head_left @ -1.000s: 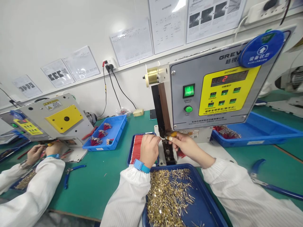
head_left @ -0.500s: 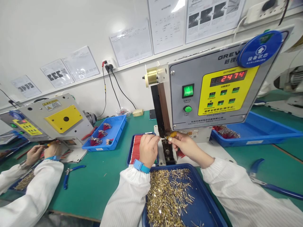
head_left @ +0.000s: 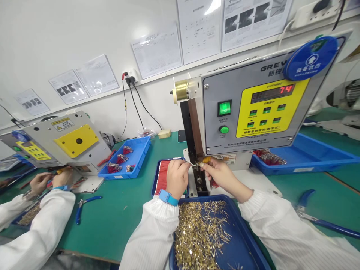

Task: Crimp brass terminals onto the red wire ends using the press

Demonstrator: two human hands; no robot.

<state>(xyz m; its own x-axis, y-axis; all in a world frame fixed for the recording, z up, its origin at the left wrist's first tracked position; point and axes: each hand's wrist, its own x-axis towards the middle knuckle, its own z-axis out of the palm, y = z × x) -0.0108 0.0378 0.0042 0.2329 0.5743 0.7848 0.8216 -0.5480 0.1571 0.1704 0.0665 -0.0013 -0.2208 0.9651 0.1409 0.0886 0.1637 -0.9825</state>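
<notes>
- The left hand [head_left: 177,179] has its fingers [head_left: 184,167] clamped on a thin metal wire end [head_left: 192,164], which sits just beside the dark upright column [head_left: 191,131] of a bench machine.
- The right hand [head_left: 221,176] has its fingers [head_left: 210,165] together on a small yellow-orange piece [head_left: 206,160], close to the wire end; the piece is too small to identify.
- A blue wristband [head_left: 168,197] circles the left wrist, and white ribbed sleeves [head_left: 152,234] cover both forearms.
- Below the hands lies a dark blue tray [head_left: 247,232] heaped with loose brass pins [head_left: 199,234].
- Behind the left hand, a blue tray [head_left: 157,176] holds a row of red wires [head_left: 162,177].
- The machine's grey panel [head_left: 253,101] carries a yellow keypad [head_left: 267,108], a red display [head_left: 272,92] and a lit green switch [head_left: 224,108].
- On the green table [head_left: 98,228] lie blue-handled pliers [head_left: 81,206]; a co-worker's hands [head_left: 47,180] work further left.
</notes>
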